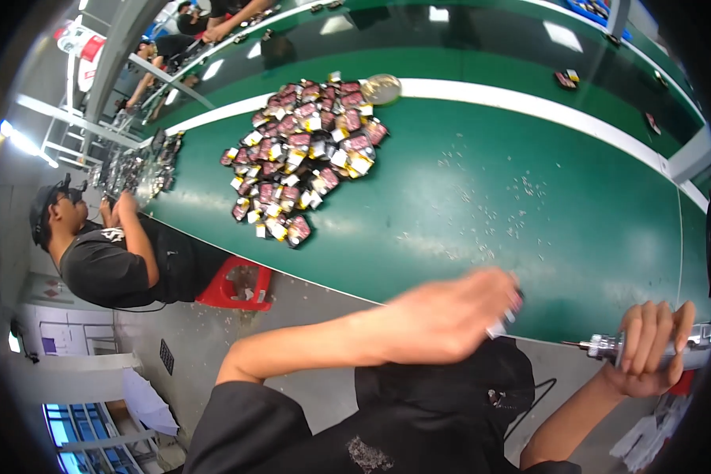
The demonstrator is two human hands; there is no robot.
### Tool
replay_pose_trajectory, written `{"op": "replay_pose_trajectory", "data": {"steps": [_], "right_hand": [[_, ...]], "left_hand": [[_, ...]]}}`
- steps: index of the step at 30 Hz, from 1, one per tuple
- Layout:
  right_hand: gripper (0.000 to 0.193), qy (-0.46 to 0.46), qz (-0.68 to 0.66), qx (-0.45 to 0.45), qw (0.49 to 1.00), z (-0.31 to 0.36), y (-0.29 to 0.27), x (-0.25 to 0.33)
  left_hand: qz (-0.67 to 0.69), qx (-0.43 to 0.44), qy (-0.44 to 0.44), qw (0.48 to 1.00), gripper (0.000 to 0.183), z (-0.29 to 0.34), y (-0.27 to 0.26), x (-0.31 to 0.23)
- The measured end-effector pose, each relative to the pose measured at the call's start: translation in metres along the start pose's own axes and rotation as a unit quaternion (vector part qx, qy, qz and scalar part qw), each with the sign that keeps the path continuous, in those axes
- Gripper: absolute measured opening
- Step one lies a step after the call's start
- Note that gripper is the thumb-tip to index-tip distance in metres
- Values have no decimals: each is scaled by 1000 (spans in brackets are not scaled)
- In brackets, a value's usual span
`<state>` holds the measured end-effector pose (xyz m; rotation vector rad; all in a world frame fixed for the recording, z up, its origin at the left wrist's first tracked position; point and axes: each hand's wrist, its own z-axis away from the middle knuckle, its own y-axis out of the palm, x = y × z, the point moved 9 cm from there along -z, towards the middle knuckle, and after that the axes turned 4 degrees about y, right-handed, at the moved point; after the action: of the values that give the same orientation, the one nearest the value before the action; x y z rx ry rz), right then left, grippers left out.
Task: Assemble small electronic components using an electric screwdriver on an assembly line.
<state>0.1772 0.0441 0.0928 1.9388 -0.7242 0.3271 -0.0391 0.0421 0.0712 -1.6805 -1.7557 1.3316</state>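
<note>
My left hand (450,320), blurred by motion, is closed on a small dark package with a white tag (499,325). Most of that package is hidden behind the fingers, just over the near edge of the green table (419,261). At the right, my right hand (648,351) is wrapped round a silver hand-held power tool (604,346), whose thin pointed bit sticks out to the left. A large heap of small black packages with pink faces and white and yellow tags (296,150) lies on the table, left of centre.
Tiny pale bits (521,189) are scattered on the table. A round clear dish (381,88) stands by the heap at the white rail (466,88). A co-worker (107,253) sits at the left by a red stool (241,283). Beyond the rail runs a second green belt (482,47).
</note>
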Motion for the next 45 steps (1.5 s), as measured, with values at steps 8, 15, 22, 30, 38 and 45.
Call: {"op": "replay_pose_trajectory", "data": {"steps": [8,15,22,30,38,45], "right_hand": [[8,67,3,-121,990,17,-36,-49],[5,81,-21,-180,980,40,-58,-59],[5,91,-53,-161,981,39,-55,-62],[7,83,-66,-166,980,42,-54,-58],[8,82,-55,-172,980,43,-53,-60],[8,76,-51,-175,980,42,-56,-61]], "left_hand": [[-403,-13,-297,866,41,99,-156,160],[-199,-3,-190,961,31,60,-78,89],[-232,42,-126,964,28,63,-39,80],[-175,-31,-204,963,12,58,-51,102],[-165,-81,-184,966,18,45,-50,105],[-61,-156,-221,961,13,42,-56,111]]}}
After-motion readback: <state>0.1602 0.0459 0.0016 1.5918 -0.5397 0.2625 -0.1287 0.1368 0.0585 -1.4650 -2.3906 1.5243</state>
